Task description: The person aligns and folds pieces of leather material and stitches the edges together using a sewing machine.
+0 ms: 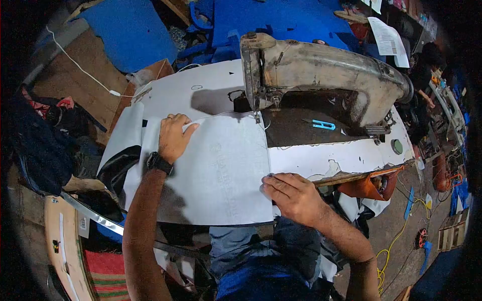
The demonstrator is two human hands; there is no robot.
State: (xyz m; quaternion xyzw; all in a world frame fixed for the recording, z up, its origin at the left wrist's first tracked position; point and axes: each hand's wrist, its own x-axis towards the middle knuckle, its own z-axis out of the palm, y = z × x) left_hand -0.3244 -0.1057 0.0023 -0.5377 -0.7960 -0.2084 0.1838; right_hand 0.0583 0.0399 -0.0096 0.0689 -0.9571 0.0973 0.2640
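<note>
A sheet of white material [221, 170] with faint marks on it lies on the sewing machine table, its far right corner under the needle area of an old, worn sewing machine [321, 70]. My left hand [174, 134] rests on the sheet's far left part, thumb spread from the fingers. At the near right edge, my right hand [295, 197] pinches the sheet between thumb and fingers. Left of my left wrist, white material folds over and shows a black underside [120, 170]. Blue thread snips [321, 124] lie on the machine's dark bed.
The white tabletop [321, 159] is chipped along its near edge. An orange pouch [371, 185] hangs below it. Blue sheets [286, 22] cover the area behind. A white cable [80, 70] runs at the left, a yellow cord [391, 246] on the floor at the right.
</note>
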